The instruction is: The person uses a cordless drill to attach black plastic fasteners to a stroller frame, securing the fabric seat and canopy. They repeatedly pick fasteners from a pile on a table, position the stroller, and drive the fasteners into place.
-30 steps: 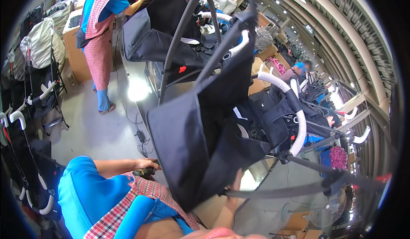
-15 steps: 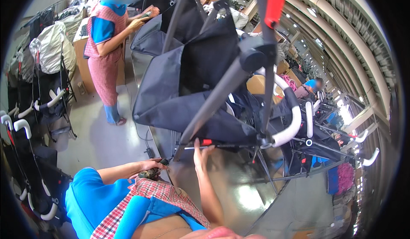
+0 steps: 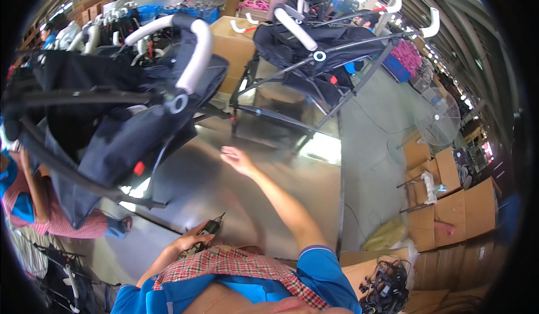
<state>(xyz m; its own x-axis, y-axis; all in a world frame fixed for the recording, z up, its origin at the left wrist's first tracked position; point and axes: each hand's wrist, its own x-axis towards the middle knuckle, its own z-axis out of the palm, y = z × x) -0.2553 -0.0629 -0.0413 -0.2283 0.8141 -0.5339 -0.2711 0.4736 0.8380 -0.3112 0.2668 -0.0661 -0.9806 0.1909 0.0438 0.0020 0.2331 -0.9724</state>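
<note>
My left hand (image 3: 193, 241) is close to my chest, shut on a small dark powered screwdriver (image 3: 210, 228) whose tip points up and right. My right hand (image 3: 236, 159) reaches out over the shiny metal table (image 3: 224, 190) with its fingers apart and nothing in it. A black fabric stroller (image 3: 129, 123) with a white padded handle (image 3: 191, 61) hangs tilted at the left, apart from both hands. A second black stroller (image 3: 314, 55) stands at the far end of the table.
A person in a blue shirt and red checked apron (image 3: 33, 207) stands at the left edge. Cardboard boxes (image 3: 443, 196) and a standing fan (image 3: 441, 120) are on the right. A bundle of black cables (image 3: 387, 286) lies at the bottom right.
The view has swung. The tilted black stroller that was right above my right hand is now off to the left, and my right hand is clear of it, over the table.
</note>
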